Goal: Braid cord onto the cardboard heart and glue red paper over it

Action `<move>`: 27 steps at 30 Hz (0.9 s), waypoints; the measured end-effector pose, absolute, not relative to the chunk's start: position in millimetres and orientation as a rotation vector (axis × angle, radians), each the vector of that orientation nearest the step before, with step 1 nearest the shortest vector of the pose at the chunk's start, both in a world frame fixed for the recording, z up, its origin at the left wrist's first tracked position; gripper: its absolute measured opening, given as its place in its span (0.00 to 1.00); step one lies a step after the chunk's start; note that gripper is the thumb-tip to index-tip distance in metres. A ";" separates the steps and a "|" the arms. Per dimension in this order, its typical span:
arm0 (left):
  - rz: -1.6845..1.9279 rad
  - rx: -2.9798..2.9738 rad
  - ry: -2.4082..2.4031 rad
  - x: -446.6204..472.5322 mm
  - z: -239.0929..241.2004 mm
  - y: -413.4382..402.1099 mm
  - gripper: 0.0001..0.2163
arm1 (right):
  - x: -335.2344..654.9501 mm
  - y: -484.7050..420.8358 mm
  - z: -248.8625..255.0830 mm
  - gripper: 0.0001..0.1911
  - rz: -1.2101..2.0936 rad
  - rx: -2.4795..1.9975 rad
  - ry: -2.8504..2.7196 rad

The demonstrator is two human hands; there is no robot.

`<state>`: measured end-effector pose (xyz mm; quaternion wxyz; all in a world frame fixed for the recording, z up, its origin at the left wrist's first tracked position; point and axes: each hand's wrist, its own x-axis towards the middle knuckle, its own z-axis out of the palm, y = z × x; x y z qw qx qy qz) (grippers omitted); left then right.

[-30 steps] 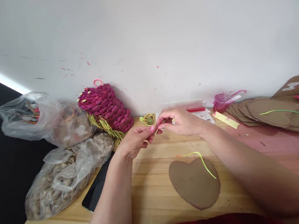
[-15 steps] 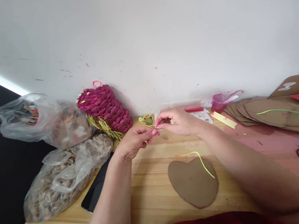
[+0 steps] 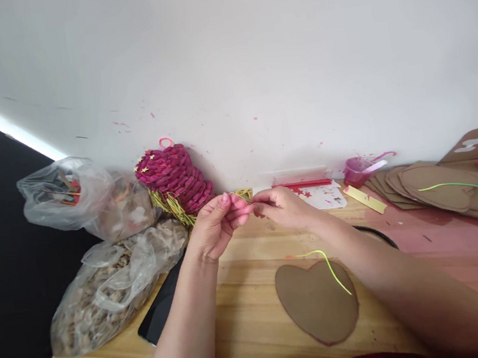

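Above the grainy wooden table (image 3: 249, 314), left hand (image 3: 216, 225) and right hand (image 3: 282, 208) grip one thin strand (image 3: 251, 208).

I am watching through the single head camera, which is looking forward and down from over the near edge of the wooden table (image 3: 247, 302) and facing the white wall (image 3: 248, 53) on the far side. It is sitting close, so both forearms are rising from the bottom edge, with the left hand (image 3: 216, 226) and right hand (image 3: 281, 208) meeting mid-frame.
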<state>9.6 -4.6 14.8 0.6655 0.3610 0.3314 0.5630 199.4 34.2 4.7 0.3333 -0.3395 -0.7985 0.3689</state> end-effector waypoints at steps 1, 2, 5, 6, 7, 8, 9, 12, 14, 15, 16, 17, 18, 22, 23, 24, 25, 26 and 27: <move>1.321 0.789 0.742 10.3 16.2 -4.7 0.13 | 198.0 32.8 4.1 0.14 0.968 -0.894 -2.099; 1.364 0.767 0.746 10.8 17.3 -4.8 0.12 | 196.6 31.6 3.3 0.14 0.977 -0.895 -2.112; 1.472 0.732 0.779 11.1 18.4 -3.3 0.09 | 192.6 29.1 -0.4 0.13 1.000 -0.889 -2.152; 1.499 0.733 0.785 10.8 17.9 -2.1 0.09 | 191.6 28.7 -1.9 0.13 0.992 -0.893 -2.171; 1.521 0.734 0.789 10.2 17.1 -0.7 0.09 | 190.7 28.4 -3.4 0.13 0.976 -0.901 -2.188; 1.540 0.735 0.792 9.5 15.9 0.8 0.10 | 190.1 28.1 -4.6 0.13 0.955 -0.909 -2.208; 1.554 0.735 0.795 8.9 14.6 2.3 0.10 | 189.6 27.9 -5.5 0.13 0.932 -0.913 -2.230; 1.583 0.752 0.803 7.6 9.9 5.9 0.12 | 189.3 26.6 -4.9 0.12 0.861 -0.905 -2.286; 1.593 0.776 0.812 7.7 6.8 7.0 0.13 | 189.6 25.0 -1.6 0.11 0.815 -0.891 -2.322; 1.593 0.789 0.822 8.0 5.2 7.4 0.14 | 189.9 24.0 0.7 0.11 0.793 -0.881 -2.338; 1.590 0.801 0.838 8.2 3.8 7.7 0.15 | 190.2 22.9 3.2 0.11 0.774 -0.867 -2.351; 1.580 0.810 0.858 8.4 2.5 8.0 0.16 | 190.6 21.8 5.7 0.11 0.758 -0.851 -2.359; 1.565 0.819 0.880 8.4 1.3 8.3 0.16 | 190.9 20.8 7.8 0.10 0.745 -0.833 -2.361; 1.518 0.814 0.924 7.2 -1.2 10.2 0.18 | 191.1 18.4 10.8 0.11 0.702 -0.769 -2.391; 1.519 0.806 0.924 6.7 -1.5 10.6 0.19 | 190.8 18.2 10.3 0.11 0.693 -0.757 -2.413; 1.525 0.801 0.927 6.3 -1.8 10.9 0.19 | 190.6 18.2 9.6 0.12 0.683 -0.747 -2.436; 1.532 0.806 0.935 6.0 -2.1 11.0 0.19 | 190.5 18.2 9.0 0.12 0.674 -0.740 -2.454; 1.536 0.824 0.954 5.9 -2.5 10.8 0.18 | 190.6 18.3 8.7 0.12 0.666 -0.738 -2.463; 1.528 0.858 0.983 5.9 -3.0 10.4 0.18 | 190.9 18.5 8.8 0.12 0.657 -0.739 -2.461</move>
